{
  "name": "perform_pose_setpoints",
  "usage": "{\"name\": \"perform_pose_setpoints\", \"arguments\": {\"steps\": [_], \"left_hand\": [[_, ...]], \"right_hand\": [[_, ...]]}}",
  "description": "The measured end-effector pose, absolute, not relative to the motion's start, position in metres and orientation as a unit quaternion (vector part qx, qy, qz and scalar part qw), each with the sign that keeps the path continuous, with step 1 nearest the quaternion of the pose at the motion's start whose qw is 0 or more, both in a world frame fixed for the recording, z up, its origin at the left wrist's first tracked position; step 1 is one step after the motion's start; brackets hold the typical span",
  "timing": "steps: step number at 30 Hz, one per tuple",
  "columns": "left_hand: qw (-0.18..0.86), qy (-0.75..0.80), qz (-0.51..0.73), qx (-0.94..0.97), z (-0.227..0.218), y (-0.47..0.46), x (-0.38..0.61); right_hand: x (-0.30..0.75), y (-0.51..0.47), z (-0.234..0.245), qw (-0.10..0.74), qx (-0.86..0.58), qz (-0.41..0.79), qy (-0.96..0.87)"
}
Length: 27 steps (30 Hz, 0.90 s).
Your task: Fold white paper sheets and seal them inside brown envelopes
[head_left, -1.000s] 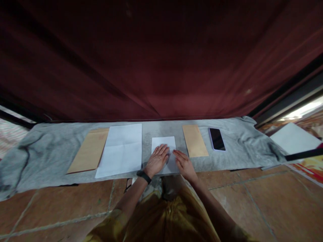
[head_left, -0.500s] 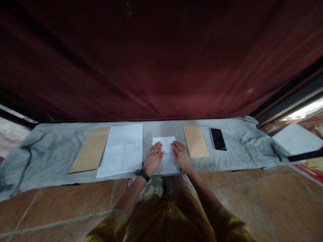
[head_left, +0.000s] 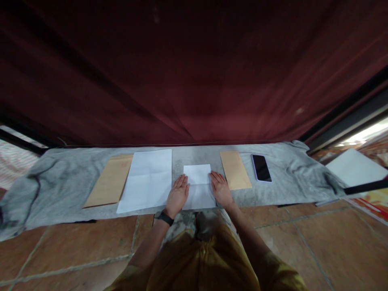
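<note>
A small white sheet of paper (head_left: 198, 190) with a crosswise crease lies flat in front of me. My left hand (head_left: 178, 195) rests flat along its left edge, fingers stretched out and pointing away from me. Along the right edge lies my right hand (head_left: 220, 189), also flat, with the fingers extended. Neither hand grips anything. Left of my left hand is a larger stack or sheet of white paper (head_left: 148, 180) with faint creases. A brown envelope (head_left: 236, 169) lies just right of my right hand.
A grey cloth (head_left: 291, 173) covers the long narrow surface. More brown envelopes (head_left: 110, 180) lie at the left, partly beside the white paper. A phone (head_left: 262, 168) lies at the right. A dark red curtain (head_left: 194, 81) hangs behind; tiled floor (head_left: 91, 242) shows in front.
My left hand has slid left and slightly toward me, to the small sheet's left edge. My right hand has shifted slightly right. The papers have stayed in place.
</note>
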State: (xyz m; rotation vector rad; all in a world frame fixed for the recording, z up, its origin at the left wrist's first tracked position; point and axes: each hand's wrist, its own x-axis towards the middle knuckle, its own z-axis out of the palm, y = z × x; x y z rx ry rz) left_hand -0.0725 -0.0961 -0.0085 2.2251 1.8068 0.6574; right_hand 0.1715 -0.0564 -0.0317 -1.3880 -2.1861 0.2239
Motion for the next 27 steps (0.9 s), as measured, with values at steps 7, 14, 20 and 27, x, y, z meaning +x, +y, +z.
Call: {"name": "perform_pose_setpoints", "arguments": {"steps": [7,14,20,27], "left_hand": [[0.108,0.544,0.224,0.801,0.002,-0.139,-0.06],[0.1,0.535,0.193,0.817,0.0,-0.155,-0.035],[0.088,0.541,0.179,0.817,-0.005,-0.159,-0.023],[0.07,0.556,0.163,0.812,-0.007,-0.167,-0.038]], "right_hand": [[0.171,-0.058,-0.028,0.273,-0.513,0.086,-0.81],[0.166,-0.069,-0.013,0.291,-0.493,0.109,-0.813],[0.151,-0.11,-0.008,0.239,-0.412,0.135,-0.869],[0.161,-0.12,-0.012,0.221,-0.45,0.101,-0.859]]}}
